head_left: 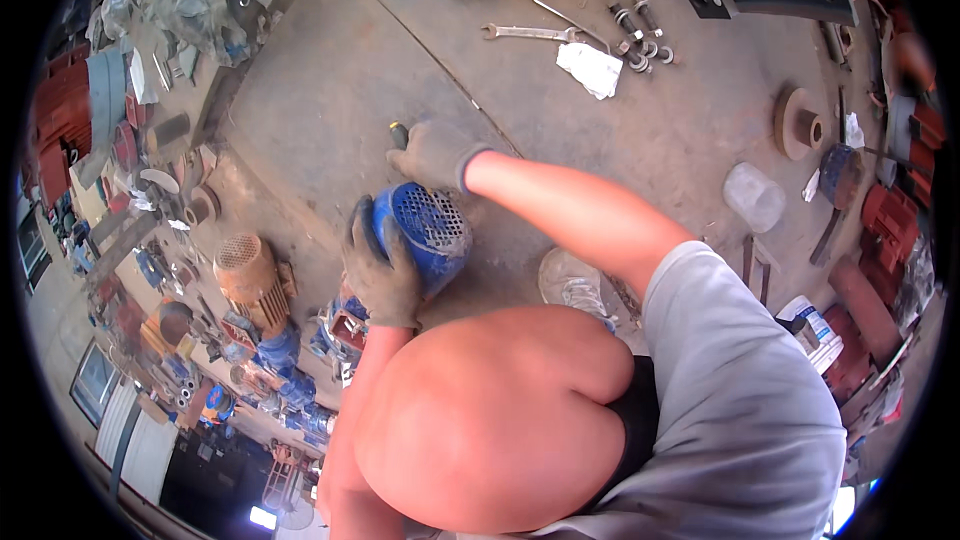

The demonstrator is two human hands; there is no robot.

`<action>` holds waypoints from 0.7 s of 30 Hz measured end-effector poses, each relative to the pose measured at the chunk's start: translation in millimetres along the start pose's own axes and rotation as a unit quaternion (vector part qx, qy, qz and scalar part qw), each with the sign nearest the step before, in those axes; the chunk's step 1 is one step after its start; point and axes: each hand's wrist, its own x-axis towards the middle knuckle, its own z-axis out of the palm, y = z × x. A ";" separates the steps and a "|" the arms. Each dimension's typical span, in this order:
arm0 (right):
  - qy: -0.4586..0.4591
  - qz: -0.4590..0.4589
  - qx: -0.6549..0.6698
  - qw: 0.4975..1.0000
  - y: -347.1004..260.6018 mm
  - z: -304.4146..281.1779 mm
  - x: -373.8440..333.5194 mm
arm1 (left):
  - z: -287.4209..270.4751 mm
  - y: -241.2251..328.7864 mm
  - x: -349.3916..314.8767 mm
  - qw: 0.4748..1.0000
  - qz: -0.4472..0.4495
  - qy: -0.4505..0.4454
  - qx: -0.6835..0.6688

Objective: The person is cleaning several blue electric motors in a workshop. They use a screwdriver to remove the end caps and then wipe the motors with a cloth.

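Note:
A blue electric motor point(440, 265) with a perforated, scuffed fan cover stands on the floor in front of me. My left hand point(385, 270), in a dark grey work glove, grips the left side of its cover, thumb and fingers spread around the rim. Just beyond the motor, my gloved right hand point(437, 154) is closed around a dark green tool handle point(398, 132) with a yellow end. The rest of that tool is hidden by the hand, so its kind is unclear.
Farther off lie a wrench point(530, 33), a white rag point(590, 70) and several bolts point(640, 35). Flanged rusty hubs point(800, 122) and a translucent plastic tub point(753, 197) are to the right. An orange-brown motor point(250, 280) and crowded parts fill the left. My shoe point(575, 278) is close by.

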 end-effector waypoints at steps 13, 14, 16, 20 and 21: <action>0.130 -0.145 0.177 0.965 34.2 -1.8 -118.0 | -2.5 -5.5 -1.2 1.000 0.011 -0.001 0.018; 0.131 -0.184 0.132 0.965 27.1 -1.1 -116.8 | -1.7 -7.2 -1.3 1.000 0.013 0.003 0.022; 0.121 -0.188 0.042 0.974 14.7 1.0 -85.0 | -2.3 -5.4 -2.2 0.999 0.023 0.002 0.025; 0.007 0.025 -0.027 0.999 -3.2 -1.9 -8.7 | -1.6 -6.8 -3.2 1.000 0.016 0.001 0.010; 0.024 0.022 -0.058 0.998 -5.7 -4.6 -2.8 | -0.8 -6.6 -2.5 1.000 0.015 0.003 0.011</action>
